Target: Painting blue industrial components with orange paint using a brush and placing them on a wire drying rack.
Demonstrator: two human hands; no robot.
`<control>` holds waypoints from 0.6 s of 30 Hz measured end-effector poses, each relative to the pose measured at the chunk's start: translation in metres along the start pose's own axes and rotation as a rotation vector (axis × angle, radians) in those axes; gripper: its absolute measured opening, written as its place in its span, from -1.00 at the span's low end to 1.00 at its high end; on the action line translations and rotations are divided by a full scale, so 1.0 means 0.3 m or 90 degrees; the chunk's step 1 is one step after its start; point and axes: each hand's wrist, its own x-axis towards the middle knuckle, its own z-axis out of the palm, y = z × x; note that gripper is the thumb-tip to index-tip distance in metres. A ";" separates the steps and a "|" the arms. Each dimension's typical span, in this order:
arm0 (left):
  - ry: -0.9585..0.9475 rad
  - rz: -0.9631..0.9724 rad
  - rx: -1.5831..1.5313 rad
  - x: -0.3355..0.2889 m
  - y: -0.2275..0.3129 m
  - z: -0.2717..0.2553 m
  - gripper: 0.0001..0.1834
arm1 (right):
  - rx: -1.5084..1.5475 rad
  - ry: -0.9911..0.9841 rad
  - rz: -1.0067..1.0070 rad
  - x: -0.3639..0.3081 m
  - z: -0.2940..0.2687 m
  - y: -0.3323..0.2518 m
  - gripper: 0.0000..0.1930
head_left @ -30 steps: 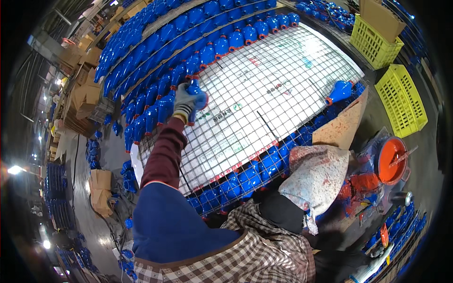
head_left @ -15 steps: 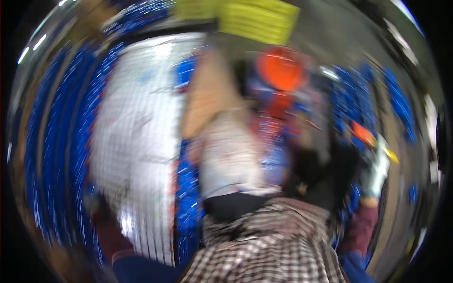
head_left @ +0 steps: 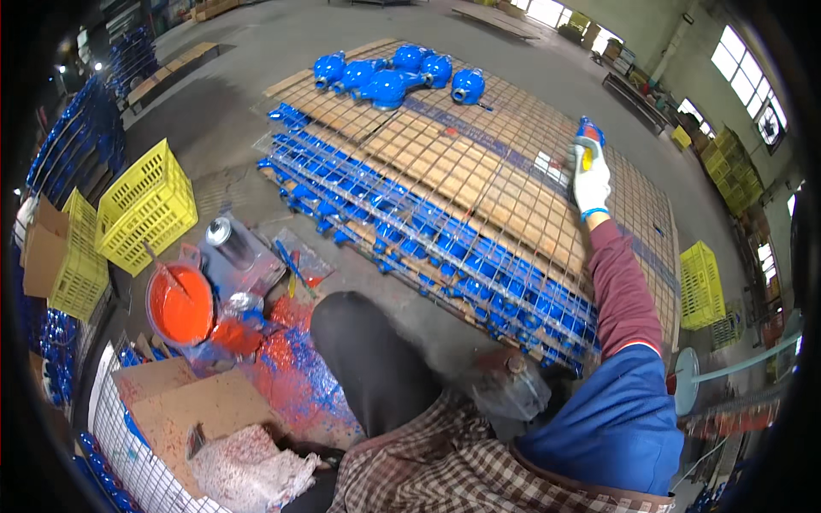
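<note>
My right hand (head_left: 591,181), in a white glove with a blue cuff, reaches far out over a wire mesh rack (head_left: 479,158). Its fingers are closed round a yellow-handled tool (head_left: 587,159). Beyond the fingers shows a red and blue end (head_left: 590,131), whose exact kind I cannot make out. Several glossy blue rounded castings (head_left: 389,88) stand at the rack's far left, apart from the hand. Under the mesh lie wooden boards (head_left: 402,145), with more blue castings (head_left: 445,244) layered below. My left hand is out of view.
At left are a bucket of orange-red paint (head_left: 182,303) with a stick in it, a metal can (head_left: 229,240) and a yellow crate (head_left: 147,208). A paint-spotted cloth (head_left: 248,466) lies by cardboard (head_left: 205,410). Another yellow crate (head_left: 701,285) and a fan (head_left: 687,382) stand right.
The view has swung from the white mesh-covered stack to the rack on the right. My right arm now stretches forward over it, still holding the yellow-handled tool. The left arm has left the view.
</note>
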 end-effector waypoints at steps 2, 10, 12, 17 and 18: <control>-0.030 -0.054 0.035 -0.034 -0.070 -0.096 -0.44 | -0.237 0.026 0.011 0.112 0.005 0.169 -0.74; -0.184 -0.338 0.173 -0.433 -0.378 -0.440 -0.42 | -0.315 0.025 0.102 0.311 0.102 0.614 -0.64; -0.223 -0.418 0.213 -0.572 -0.452 -0.514 -0.41 | -0.319 0.029 0.108 0.288 0.159 0.561 -0.69; 0.011 -0.275 0.025 -0.564 -0.606 -0.350 -0.44 | -0.287 0.087 0.040 0.173 0.104 0.455 -0.76; 0.031 -0.271 -0.112 -0.511 -0.645 -0.255 -0.47 | -0.213 0.114 -0.030 0.141 0.089 0.454 -0.78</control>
